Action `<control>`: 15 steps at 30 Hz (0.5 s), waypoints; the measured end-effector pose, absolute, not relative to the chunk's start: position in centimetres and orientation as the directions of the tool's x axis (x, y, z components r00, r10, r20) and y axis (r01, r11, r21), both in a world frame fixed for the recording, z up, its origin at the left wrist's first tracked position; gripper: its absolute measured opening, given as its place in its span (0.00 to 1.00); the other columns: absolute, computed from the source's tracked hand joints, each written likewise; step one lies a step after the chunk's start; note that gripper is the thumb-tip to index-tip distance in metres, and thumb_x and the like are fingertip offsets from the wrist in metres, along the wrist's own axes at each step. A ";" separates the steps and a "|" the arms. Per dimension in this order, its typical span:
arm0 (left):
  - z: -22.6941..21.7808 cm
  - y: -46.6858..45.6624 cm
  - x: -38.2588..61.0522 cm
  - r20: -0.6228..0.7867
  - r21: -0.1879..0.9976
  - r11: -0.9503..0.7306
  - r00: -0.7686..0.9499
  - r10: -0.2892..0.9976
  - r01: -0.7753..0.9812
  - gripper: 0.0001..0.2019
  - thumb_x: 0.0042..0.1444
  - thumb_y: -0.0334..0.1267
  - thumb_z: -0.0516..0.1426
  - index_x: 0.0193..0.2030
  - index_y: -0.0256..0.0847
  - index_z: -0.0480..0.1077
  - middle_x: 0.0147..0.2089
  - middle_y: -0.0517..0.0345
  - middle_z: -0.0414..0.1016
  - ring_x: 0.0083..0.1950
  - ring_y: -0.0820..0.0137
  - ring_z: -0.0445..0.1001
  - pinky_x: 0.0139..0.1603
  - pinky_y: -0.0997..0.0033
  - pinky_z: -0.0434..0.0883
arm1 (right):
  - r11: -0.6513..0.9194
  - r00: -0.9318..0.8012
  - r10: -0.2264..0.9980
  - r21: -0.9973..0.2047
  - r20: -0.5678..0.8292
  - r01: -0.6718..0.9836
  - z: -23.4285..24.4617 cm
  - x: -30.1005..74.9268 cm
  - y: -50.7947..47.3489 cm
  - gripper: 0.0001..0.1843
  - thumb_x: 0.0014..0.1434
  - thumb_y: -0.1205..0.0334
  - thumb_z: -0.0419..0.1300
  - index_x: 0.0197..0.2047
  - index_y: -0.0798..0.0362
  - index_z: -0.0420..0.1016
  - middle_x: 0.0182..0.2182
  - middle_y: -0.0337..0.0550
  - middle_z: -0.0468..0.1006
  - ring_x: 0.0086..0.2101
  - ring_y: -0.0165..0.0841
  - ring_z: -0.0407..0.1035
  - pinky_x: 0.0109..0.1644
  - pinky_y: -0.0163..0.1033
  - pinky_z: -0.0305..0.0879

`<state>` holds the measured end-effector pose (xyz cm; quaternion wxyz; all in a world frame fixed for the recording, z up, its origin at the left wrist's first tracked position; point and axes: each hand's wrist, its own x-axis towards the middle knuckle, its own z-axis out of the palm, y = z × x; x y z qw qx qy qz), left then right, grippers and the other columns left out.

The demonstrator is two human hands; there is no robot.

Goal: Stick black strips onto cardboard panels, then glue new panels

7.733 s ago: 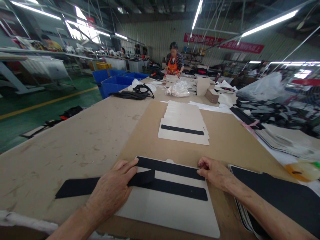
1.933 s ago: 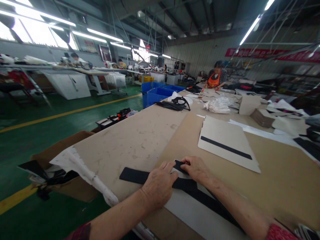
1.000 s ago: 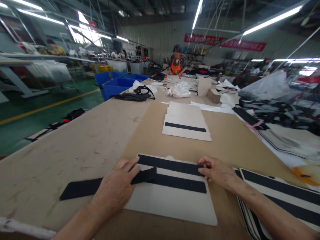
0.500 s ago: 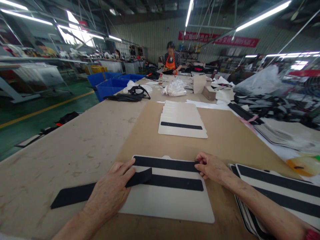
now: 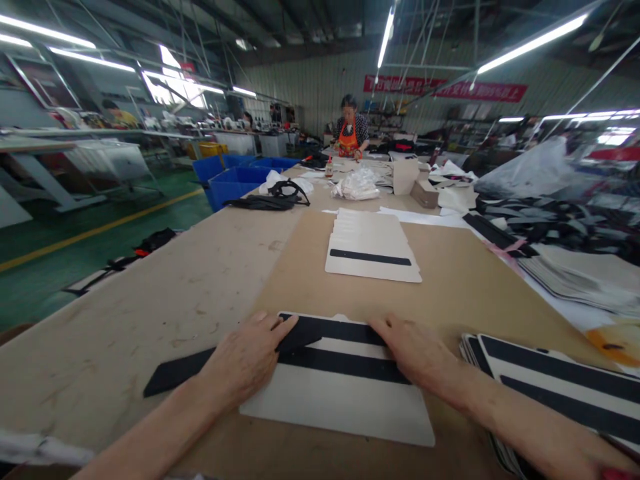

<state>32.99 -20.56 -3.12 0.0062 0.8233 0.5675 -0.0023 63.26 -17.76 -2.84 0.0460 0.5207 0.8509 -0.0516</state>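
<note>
A pale, flat panel [image 5: 345,413] with rounded corners lies in front of me. Along its far edge runs a black strip [image 5: 345,329], and a second black strip [image 5: 350,363] crosses it lower down. My left hand [image 5: 245,360] is closed round loose black strips [image 5: 180,371] that stick out on both sides of it. Its thumb and index finger press the left end of the far strip. With fingers stretched out, my right hand [image 5: 415,350] lies on that strip's right part and covers its end.
Farther up the table [image 5: 220,267] lies a fanned stack of pale panels [image 5: 370,273], the front one with a black strip. Finished-looking striped panels [image 5: 555,373] are piled at right. Blue bins [image 5: 235,183] stand off the left edge. A person [image 5: 353,130] works at the far end.
My right hand has gone from pinching the far strip's right end to lying on it with fingers extended. My left hand has shifted inward along the strip, carrying the loose strips. The view has tilted slightly.
</note>
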 end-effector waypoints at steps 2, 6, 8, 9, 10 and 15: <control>-2.6 -20.2 33.9 -0.037 -0.080 -0.397 0.395 0.918 0.914 0.30 0.54 0.25 0.47 0.65 0.47 0.62 0.50 0.48 0.72 0.52 0.58 0.70 0.52 0.56 0.71 | 0.494 -0.479 0.864 0.078 -0.154 0.866 -2.5 61.7 -18.4 0.40 0.56 0.79 0.49 0.68 0.38 0.56 0.40 0.49 0.75 0.34 0.38 0.75 0.35 0.39 0.66; -2.5 -20.1 35.0 -0.020 -0.167 -0.420 0.423 0.906 0.892 0.31 0.56 0.25 0.47 0.66 0.48 0.60 0.48 0.47 0.70 0.50 0.58 0.69 0.48 0.59 0.71 | 0.500 -0.460 0.861 0.193 -0.218 0.844 -2.2 59.9 -18.9 0.42 0.60 0.78 0.47 0.70 0.28 0.49 0.39 0.49 0.74 0.33 0.40 0.76 0.32 0.39 0.68; -2.8 -20.2 34.9 -0.018 -0.171 -0.415 0.418 0.908 0.894 0.30 0.56 0.25 0.46 0.66 0.47 0.60 0.48 0.47 0.70 0.50 0.58 0.69 0.49 0.59 0.72 | 0.502 -0.456 0.858 0.199 -0.235 0.842 -2.2 59.9 -18.9 0.42 0.60 0.78 0.47 0.70 0.30 0.49 0.40 0.50 0.73 0.34 0.40 0.76 0.33 0.39 0.69; -3.0 -20.3 34.6 -0.017 -0.166 -0.412 0.415 0.909 0.896 0.30 0.56 0.25 0.46 0.65 0.45 0.61 0.49 0.47 0.70 0.51 0.58 0.68 0.50 0.58 0.71 | 0.504 -0.460 0.857 0.189 -0.232 0.843 -2.2 60.1 -18.9 0.42 0.60 0.78 0.47 0.70 0.31 0.49 0.42 0.51 0.73 0.35 0.40 0.76 0.34 0.40 0.70; -3.1 -20.3 34.3 -0.016 -0.156 -0.410 0.413 0.911 0.899 0.29 0.56 0.25 0.46 0.65 0.44 0.62 0.49 0.47 0.70 0.52 0.58 0.68 0.51 0.58 0.71 | 0.502 -0.462 0.858 0.180 -0.223 0.846 -2.3 60.5 -19.0 0.42 0.59 0.78 0.47 0.70 0.32 0.50 0.43 0.52 0.73 0.35 0.40 0.76 0.35 0.41 0.70; -4.1 -20.5 32.6 0.027 -0.057 -0.391 0.393 0.919 0.919 0.31 0.52 0.22 0.47 0.63 0.44 0.65 0.54 0.50 0.69 0.57 0.60 0.65 0.57 0.58 0.69 | 0.468 -0.442 0.882 0.181 -0.167 0.865 -2.8 63.2 -19.7 0.41 0.56 0.80 0.47 0.69 0.39 0.57 0.48 0.54 0.71 0.39 0.44 0.74 0.34 0.43 0.72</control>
